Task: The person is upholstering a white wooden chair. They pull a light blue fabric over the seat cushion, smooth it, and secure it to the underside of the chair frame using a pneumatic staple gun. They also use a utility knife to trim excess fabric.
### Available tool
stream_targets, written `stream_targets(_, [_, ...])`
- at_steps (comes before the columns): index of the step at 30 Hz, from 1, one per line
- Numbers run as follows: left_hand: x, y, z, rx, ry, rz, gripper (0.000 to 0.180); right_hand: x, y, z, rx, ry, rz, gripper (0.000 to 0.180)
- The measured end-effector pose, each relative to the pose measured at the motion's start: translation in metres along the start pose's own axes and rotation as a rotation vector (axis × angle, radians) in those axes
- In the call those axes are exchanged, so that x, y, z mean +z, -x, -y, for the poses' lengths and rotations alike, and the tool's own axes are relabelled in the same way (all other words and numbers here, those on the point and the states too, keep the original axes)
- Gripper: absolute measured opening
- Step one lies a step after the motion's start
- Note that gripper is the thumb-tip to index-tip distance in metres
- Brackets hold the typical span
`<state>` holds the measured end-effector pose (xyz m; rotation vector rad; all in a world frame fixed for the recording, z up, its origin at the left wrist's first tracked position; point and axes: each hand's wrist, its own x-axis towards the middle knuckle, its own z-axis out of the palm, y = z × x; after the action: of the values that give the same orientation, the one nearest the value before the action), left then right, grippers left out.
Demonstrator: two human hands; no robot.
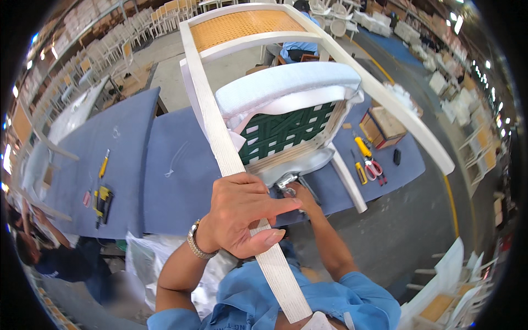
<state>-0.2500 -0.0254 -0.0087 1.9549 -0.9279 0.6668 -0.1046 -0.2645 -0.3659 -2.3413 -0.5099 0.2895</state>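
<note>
A white wooden chair (pixel 212 121) lies tipped on the table, its cane backrest (pixel 245 26) pointing away from me. Its seat shows its underside, with green woven webbing (pixel 286 129) framed by pale padding and white fabric (pixel 289 82). My left hand (pixel 242 214) wraps round one long chair leg that runs down toward my chest; its thumb and index finger stick out over the wood. Below the seat's near edge, my right hand (pixel 301 197) is closed on a silver and black hand tool (pixel 287 182), which looks like a staple gun. The leg partly hides that tool.
Right of the seat lie yellow-handled pliers (pixel 362 147), a yellow screwdriver (pixel 360 171), red-handled scissors (pixel 374 169) and an open cardboard box (pixel 382 127). More yellow and black tools (pixel 103 201) rest on the blue-grey table (pixel 176 192). Other people work at far left and beyond the chair.
</note>
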Motion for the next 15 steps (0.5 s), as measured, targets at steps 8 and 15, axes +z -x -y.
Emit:
stream_targets(8, [0.006,0.004,-0.003,0.075,0.018,-0.168,0.037,-0.235,-0.025,0.284,-0.706,-0.08,-0.369,0.037])
stream_targets(15, [0.011,0.008,-0.002,0.095,0.015,-0.267,0.032,-0.25,-0.146,0.364,-0.841,0.319,-0.229,0.049])
